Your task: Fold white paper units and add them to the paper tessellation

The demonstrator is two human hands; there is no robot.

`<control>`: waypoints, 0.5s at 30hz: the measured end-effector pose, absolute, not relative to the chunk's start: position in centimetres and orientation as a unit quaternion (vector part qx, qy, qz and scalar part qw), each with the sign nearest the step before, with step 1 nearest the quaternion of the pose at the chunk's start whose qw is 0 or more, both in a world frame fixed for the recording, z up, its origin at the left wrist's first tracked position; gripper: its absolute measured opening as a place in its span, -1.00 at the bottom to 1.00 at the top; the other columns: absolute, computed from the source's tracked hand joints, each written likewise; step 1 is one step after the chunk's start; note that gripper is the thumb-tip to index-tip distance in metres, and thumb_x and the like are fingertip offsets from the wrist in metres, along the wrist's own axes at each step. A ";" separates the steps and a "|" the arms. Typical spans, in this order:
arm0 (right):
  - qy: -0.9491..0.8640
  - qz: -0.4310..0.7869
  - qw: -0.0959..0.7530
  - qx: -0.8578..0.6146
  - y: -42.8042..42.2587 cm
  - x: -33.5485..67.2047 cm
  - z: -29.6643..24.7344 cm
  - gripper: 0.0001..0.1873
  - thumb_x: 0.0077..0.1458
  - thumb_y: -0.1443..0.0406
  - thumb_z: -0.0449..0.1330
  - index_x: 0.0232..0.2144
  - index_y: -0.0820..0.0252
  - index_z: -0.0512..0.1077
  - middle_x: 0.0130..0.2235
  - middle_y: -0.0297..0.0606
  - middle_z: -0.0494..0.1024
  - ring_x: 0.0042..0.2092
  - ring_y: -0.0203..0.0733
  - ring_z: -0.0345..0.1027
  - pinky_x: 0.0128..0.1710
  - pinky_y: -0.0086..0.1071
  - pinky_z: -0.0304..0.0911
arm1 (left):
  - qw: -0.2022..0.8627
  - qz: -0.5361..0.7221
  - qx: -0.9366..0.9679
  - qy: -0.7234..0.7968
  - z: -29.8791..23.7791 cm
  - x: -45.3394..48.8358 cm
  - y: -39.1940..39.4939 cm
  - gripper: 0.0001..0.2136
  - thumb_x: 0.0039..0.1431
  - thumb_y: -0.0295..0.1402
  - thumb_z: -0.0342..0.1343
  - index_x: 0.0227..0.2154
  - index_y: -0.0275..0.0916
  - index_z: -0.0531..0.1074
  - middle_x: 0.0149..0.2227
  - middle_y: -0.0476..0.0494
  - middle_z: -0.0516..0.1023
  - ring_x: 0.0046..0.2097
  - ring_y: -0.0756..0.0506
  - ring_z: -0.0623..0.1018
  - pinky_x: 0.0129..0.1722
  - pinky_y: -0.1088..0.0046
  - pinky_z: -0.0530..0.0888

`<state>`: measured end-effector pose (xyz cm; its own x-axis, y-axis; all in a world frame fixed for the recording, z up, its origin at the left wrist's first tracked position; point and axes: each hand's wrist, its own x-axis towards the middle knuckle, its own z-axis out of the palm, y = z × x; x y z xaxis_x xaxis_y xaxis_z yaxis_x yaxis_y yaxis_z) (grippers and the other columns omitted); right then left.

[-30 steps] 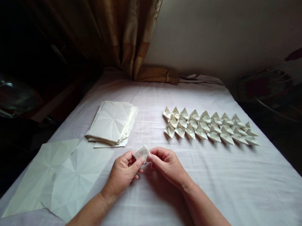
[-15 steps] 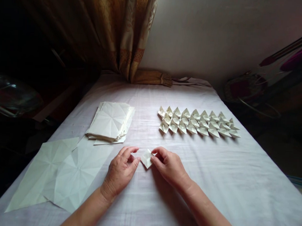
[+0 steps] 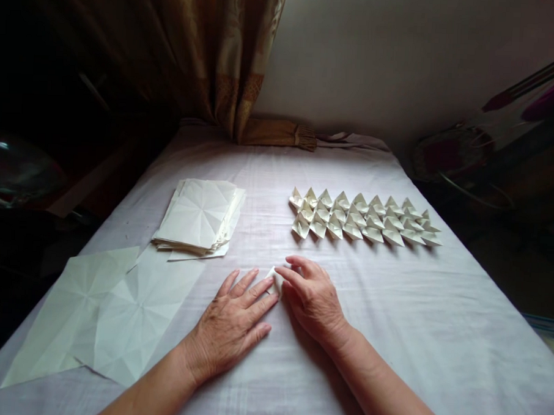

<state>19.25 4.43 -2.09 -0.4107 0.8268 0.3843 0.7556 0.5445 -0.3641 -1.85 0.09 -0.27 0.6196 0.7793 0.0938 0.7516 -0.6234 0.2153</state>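
A small folded white paper piece (image 3: 274, 281) lies on the cloth between my hands, partly covered by fingers. My left hand (image 3: 235, 322) is palm down with its fingers spread, and its fingertips press on the paper's left and lower part. From the other side, my right hand (image 3: 312, 295) grips the paper's right edge, index fingertip near the top corner; its thumb is mostly hidden. Beyond my right hand, several folded pointed paper units (image 3: 361, 217) sit in interlocking rows.
A stack of creased paper sheets (image 3: 198, 216) sits at the back left. Nearer, two larger creased sheets (image 3: 134, 317) overlap on the white cloth (image 3: 413, 336). A gold curtain (image 3: 232, 77) hangs at the far edge, beside the wall (image 3: 357, 64).
My left hand has turned palm down, spread its fingers and moved onto the folded paper. My right hand remains at its right edge, with the other fingers lifted more. The view has shifted slightly.
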 end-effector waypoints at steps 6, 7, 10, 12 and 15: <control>-0.859 0.058 0.198 -0.469 4.6 19.0 -2.0 -0.64 0.18 0.35 0.12 0.00 -0.03 0.49 0.17 -0.05 0.38 0.21 0.07 0.15 0.06 -0.07 0.14 | 0.087 0.100 0.890 0.436 -0.5 -1.9 0.1 -0.54 0.29 -0.25 0.01 0.25 0.02 0.21 0.29 -0.05 0.28 0.35 -0.27 0.11 0.31 -0.04 -0.02; -0.858 0.061 0.195 -0.471 4.6 19.0 -1.9 -0.64 0.18 0.34 0.13 0.01 -0.03 0.49 0.17 -0.06 0.38 0.22 0.07 0.15 0.06 -0.07 0.13 | 0.083 0.102 0.890 0.436 -0.6 -2.0 0.0 -0.54 0.29 -0.25 0.02 0.25 0.03 0.22 0.29 -0.04 0.28 0.35 -0.28 0.10 0.31 -0.05 -0.02; -0.858 0.075 0.194 -0.470 4.6 19.2 -1.9 -0.64 0.19 0.33 0.12 0.01 -0.05 0.48 0.18 -0.07 0.38 0.22 0.07 0.16 0.06 -0.07 0.13 | 0.062 0.100 0.890 0.440 -0.9 -1.9 -0.1 -0.55 0.29 -0.24 0.02 0.23 0.05 0.24 0.30 -0.02 0.26 0.34 -0.30 0.11 0.29 -0.06 -0.01; -0.858 0.081 0.195 -0.469 4.5 19.3 -2.0 -0.64 0.20 0.33 0.11 0.02 -0.05 0.47 0.19 -0.08 0.37 0.22 0.05 0.15 0.08 -0.08 0.11 | 0.052 0.101 0.888 0.445 -1.0 -1.8 -0.2 -0.56 0.29 -0.24 0.02 0.23 0.06 0.25 0.29 -0.03 0.27 0.34 -0.30 0.12 0.29 -0.05 -0.02; -0.854 0.081 0.196 -0.475 4.5 19.3 -2.1 -0.62 0.21 0.33 0.10 0.05 -0.03 0.45 0.21 -0.08 0.34 0.25 0.05 0.12 0.12 -0.08 0.08 | 0.054 0.104 0.887 0.447 -0.9 -1.7 -0.2 -0.54 0.28 -0.25 0.04 0.23 0.06 0.24 0.27 -0.03 0.31 0.31 -0.28 0.18 0.30 -0.04 -0.07</control>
